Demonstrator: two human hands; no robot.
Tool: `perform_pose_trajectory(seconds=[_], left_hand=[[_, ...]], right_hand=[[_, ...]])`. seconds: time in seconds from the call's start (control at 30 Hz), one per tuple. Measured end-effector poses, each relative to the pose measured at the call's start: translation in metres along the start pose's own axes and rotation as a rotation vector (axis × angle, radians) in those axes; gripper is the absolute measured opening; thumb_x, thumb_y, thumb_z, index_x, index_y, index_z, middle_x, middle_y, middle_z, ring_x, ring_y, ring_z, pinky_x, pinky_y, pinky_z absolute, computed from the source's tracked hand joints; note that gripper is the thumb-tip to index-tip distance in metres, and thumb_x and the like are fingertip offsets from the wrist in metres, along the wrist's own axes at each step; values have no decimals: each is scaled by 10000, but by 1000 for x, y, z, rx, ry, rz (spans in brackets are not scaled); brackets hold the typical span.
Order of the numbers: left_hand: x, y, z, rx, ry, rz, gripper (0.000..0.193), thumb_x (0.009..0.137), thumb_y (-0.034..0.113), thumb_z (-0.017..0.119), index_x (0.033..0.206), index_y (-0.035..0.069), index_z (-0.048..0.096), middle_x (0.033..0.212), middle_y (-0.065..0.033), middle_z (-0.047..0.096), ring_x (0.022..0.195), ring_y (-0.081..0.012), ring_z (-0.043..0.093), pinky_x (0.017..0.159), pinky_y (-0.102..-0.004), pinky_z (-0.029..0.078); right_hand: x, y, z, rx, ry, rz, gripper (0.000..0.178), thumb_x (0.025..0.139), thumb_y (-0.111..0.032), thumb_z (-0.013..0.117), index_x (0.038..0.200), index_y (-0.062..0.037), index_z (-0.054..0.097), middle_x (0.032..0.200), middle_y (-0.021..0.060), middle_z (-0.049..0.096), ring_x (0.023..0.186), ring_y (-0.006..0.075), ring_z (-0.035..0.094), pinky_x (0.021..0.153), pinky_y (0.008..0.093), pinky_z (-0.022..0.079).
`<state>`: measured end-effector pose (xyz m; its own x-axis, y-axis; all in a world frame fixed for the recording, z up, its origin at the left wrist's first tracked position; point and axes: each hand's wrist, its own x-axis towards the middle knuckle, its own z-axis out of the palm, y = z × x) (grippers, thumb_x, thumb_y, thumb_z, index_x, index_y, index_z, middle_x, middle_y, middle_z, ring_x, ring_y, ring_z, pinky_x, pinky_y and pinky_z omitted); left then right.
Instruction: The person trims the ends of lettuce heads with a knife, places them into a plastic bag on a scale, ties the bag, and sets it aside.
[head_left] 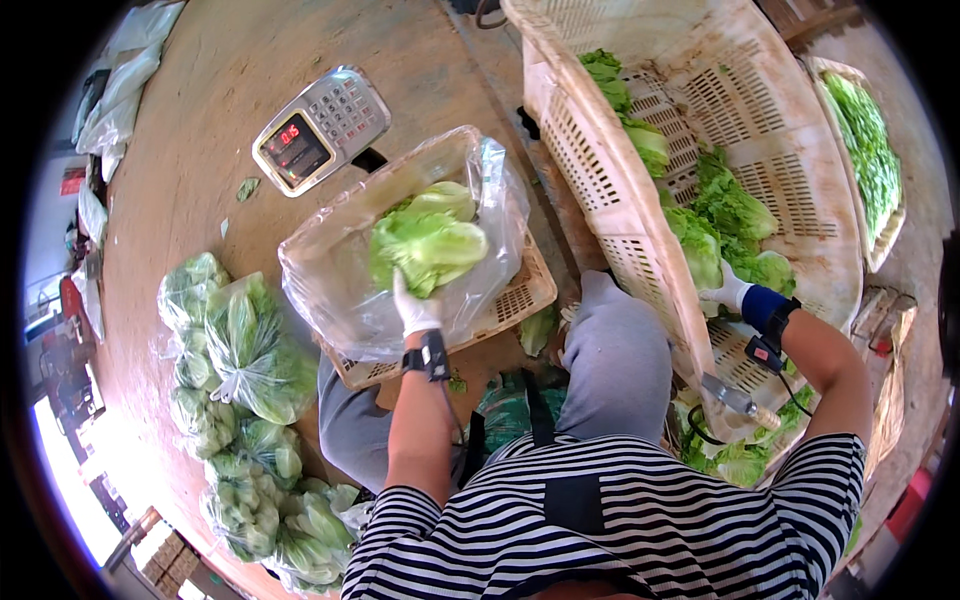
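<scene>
My left hand [415, 308], in a white glove, grips a head of lettuce [432, 250] from its near side. That head lies over a paler one inside a clear plastic bag [330, 270] that lines a shallow basket [528, 290]. At my right, my gloved right hand [728, 289] reaches into a large cream slatted crate [590, 160], closed around the near end of a lettuce [694, 245]. Part of its fingers is hidden by leaves. More lettuce heads [735, 195] lie in the crate beyond it.
A scale display with a keypad [325, 130] stands beyond the basket. Several bagged lettuces [255, 350] are piled at the left. Another crate of greens [865, 150] is at the far right. A metal-and-wood handled tool [738, 398] rests at the large crate's near rim.
</scene>
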<state>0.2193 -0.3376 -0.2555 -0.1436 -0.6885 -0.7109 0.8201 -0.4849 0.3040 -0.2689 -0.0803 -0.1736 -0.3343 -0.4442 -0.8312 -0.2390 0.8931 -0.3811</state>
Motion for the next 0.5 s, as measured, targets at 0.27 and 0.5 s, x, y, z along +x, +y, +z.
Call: perform_pose_trajectory(seconds=[0.27, 0.5], left_hand=[[28, -41, 21, 379, 296, -383, 566, 889, 481, 388, 1329, 125, 370, 1334, -115, 397, 1141, -298, 448, 972, -429, 358], [16, 3, -34, 1980, -71, -191, 719, 805, 606, 424, 1163, -6, 537, 1170, -208, 542, 1114, -335, 492, 966, -338, 340]], right_hand=[[1, 7, -40, 324, -135, 195, 586, 715, -227, 730, 1180, -10, 447, 1051, 87, 569, 873, 177, 579, 673, 327, 507], [-100, -56, -108, 626, 87, 14, 336, 840, -240, 567, 1110, -41, 542, 1005, 74, 611, 900, 161, 589, 773, 292, 480]])
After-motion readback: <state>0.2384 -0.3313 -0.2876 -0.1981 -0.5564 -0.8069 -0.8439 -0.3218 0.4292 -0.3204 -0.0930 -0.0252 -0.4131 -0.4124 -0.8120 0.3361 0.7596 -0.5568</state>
